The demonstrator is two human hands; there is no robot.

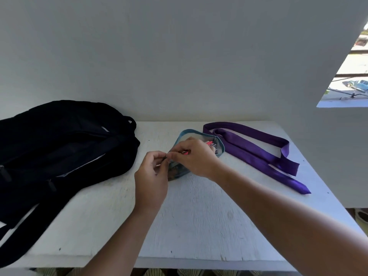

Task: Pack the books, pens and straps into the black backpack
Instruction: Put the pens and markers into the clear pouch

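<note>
One backpack (59, 148), one pouch (199, 140) and one purple strap (251, 150) lie on the worktop (199, 216); no book shows. The pouch is a small one with blue-grey edging and a see-through side, lying near the middle of the worktop towards its back edge. A bundle of pens (210, 144) with pink and red ends shows at its open mouth; they are too bunched to count. The strap lies just right of the pouch, folded back on itself in a long loop, one pointed end reaching towards the right edge. The backpack is black and lies flat on the left part of the worktop, filling the back left corner, with its shoulder straps trailing off towards the front left corner. A pale sheet shows in a gap along its side, so a compartment appears to be partly unzipped.

The worktop is a white painted board, scuffed and speckled, set against a plain grey-white wall. At the upper right an opening looks out on a sunlit street with a blue car (357, 85).

The left hand (152, 176) has its grip pinched closed on the near edge of the pouch. The right hand (196, 156) lies over the pouch, its grip closed on the same edge beside the left fingertips, with something pink under its fingers.
</note>
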